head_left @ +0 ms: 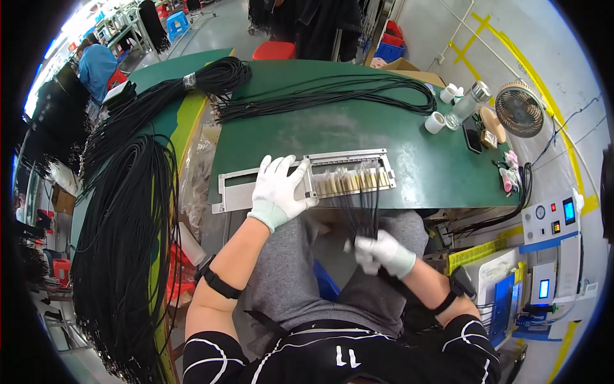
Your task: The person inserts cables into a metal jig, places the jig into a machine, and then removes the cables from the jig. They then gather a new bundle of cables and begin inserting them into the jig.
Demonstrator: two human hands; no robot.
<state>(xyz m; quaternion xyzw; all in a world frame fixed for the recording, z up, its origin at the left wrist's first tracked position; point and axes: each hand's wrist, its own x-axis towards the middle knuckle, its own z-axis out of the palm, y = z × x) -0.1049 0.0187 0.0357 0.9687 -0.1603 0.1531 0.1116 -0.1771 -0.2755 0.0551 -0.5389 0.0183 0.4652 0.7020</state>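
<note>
I can make out a white two-digit number [347, 356] on the black, white-piped fabric shirt [400, 358] before the green flat-topped table [377, 136]; right of that table, the white boxy control panel's [532, 225] blue-lit screen [568, 210] is too small to read.

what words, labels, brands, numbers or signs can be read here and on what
Black shirt: a white number, readable but not copied here.
Upper blue screen at right: too small to read.
Lower blue screen: too small to read.
No other text is legible.
</note>
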